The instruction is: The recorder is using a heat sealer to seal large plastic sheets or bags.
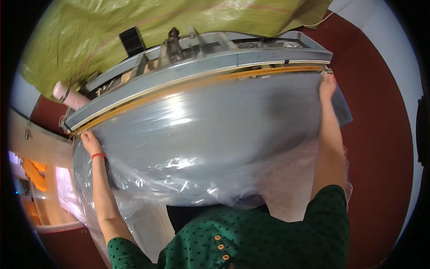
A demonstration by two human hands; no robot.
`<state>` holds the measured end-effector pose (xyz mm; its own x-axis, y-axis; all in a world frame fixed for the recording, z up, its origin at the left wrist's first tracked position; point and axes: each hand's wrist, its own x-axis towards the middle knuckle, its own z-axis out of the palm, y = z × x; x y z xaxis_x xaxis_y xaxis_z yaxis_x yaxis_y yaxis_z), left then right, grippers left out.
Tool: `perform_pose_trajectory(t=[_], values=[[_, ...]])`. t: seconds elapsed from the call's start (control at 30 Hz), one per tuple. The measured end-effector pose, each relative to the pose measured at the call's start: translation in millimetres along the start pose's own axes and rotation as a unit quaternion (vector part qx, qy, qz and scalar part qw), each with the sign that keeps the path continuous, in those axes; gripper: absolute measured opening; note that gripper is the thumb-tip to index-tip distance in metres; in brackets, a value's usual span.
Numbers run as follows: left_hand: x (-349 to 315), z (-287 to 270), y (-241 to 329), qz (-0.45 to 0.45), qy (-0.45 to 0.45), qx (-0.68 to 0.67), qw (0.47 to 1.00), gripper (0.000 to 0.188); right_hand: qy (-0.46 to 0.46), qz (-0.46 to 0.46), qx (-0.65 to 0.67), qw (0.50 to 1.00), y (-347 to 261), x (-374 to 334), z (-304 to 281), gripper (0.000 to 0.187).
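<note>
A wide sheet of clear plastic film [215, 119] is stretched across a grey surface and falls in wrinkled folds toward my body. My left hand [91, 143], with a red bracelet at its wrist, pinches the film's far left corner. At the far right corner my right hand [328, 85] is closed on the film's edge. Both arms reach forward, wide apart. The film's far edge runs along an orange strip [197, 84] on the near side of a long grey metal frame [188, 67]. My fingertips are partly hidden.
Inside the frame are crossbars and a dark metal fitting [174, 44]. A black box-shaped thing [132, 41] and a pink bottle [70, 96] sit by its far side. Yellow-green sheeting [215, 18] lies beyond. Dark red floor [376, 134] shows at right, an open doorway [42, 179] at left.
</note>
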<state>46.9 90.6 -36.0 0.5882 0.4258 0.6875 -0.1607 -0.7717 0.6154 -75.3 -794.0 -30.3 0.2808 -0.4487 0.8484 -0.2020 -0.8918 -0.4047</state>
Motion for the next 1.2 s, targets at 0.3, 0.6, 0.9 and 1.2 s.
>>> perform_pose_trajectory(t=[0.3, 0.6, 0.9, 1.2], values=[[26, 25, -46, -0.137, -0.07, -0.16, 0.975, 0.022, -0.04, 0.254, 0.205, 0.945, -16, 0, 47, 0.017], [29, 16, -41, -0.216, -0.023, -0.209, 0.954, 0.012, 0.003, 0.348, 0.198, 0.916, -32, 15, 33, 0.014], [15, -41, 56, -0.216, -0.182, -0.257, 0.924, 0.002, 0.056, 0.006, 0.135, 0.989, -186, 7, 16, 0.018], [2, -152, 65, -0.139, -0.099, -0.334, 0.927, 0.011, -0.624, -0.08, 0.39, 0.672, -424, -104, -30, 0.015]])
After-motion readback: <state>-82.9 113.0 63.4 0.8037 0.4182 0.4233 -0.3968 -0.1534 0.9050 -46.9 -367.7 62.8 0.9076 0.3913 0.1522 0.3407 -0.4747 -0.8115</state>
